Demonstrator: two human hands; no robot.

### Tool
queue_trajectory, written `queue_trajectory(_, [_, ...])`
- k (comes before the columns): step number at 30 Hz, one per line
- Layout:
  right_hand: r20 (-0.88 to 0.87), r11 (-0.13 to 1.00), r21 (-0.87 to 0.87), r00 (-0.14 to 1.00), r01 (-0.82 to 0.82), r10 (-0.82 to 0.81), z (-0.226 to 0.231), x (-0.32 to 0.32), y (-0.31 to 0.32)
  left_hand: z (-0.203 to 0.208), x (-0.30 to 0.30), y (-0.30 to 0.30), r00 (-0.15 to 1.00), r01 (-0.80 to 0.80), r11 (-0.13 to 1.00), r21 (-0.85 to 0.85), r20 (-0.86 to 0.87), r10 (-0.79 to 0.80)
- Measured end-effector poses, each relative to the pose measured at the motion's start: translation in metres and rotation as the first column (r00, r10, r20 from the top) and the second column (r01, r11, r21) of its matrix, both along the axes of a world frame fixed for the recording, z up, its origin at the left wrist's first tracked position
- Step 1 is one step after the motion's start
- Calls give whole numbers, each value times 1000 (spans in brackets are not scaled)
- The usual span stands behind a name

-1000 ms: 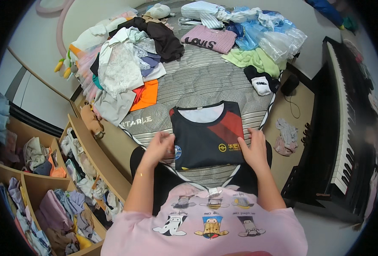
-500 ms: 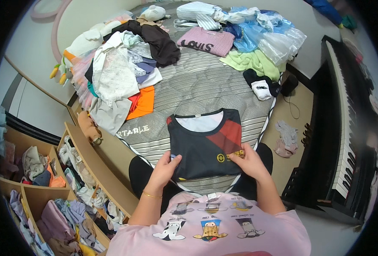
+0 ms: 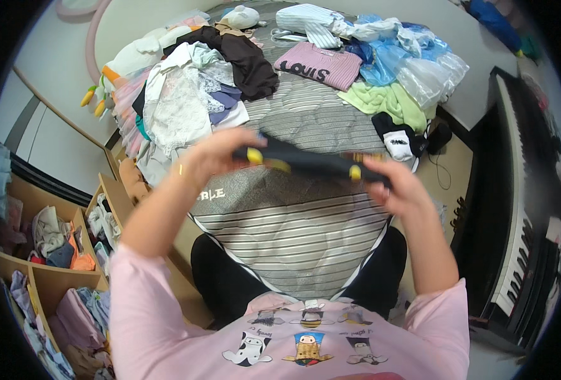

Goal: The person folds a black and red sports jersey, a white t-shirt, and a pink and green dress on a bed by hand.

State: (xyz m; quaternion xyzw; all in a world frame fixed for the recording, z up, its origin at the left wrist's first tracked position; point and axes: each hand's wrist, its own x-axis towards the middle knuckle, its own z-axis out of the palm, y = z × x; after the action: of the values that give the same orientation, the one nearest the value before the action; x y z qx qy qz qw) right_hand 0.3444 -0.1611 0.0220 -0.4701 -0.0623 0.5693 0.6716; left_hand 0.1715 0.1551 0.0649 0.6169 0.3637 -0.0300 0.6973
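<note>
The folded black sports jersey [image 3: 312, 163], light, limp and likely to sag or slip open, hangs level above the striped bedspread [image 3: 293, 221], with the left hand [image 3: 220, 152] and right hand [image 3: 394, 183] closed on its opposite ends, the surest grip.

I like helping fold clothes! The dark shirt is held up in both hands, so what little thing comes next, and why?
Probably lower it flat onto the striped bedspread. The folded dark shirt hangs in the air between the left hand and right hand, over bare bedspread.
</note>
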Motion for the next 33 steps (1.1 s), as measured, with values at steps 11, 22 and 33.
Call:
queue_trajectory(11, [441,949,238,848,205,-294,43,229,177,50,282,166,878,-151,924,351,477,-38])
queue_trajectory(22, [356,852,243,774,464,-523,-172,259,243,-205,363,200,692,-524,827,-202,466,552])
queue_trajectory(33, [913,827,232,179,512,-367,-170,208,245,-174,248,132,743,-583,191,790,613,-270])
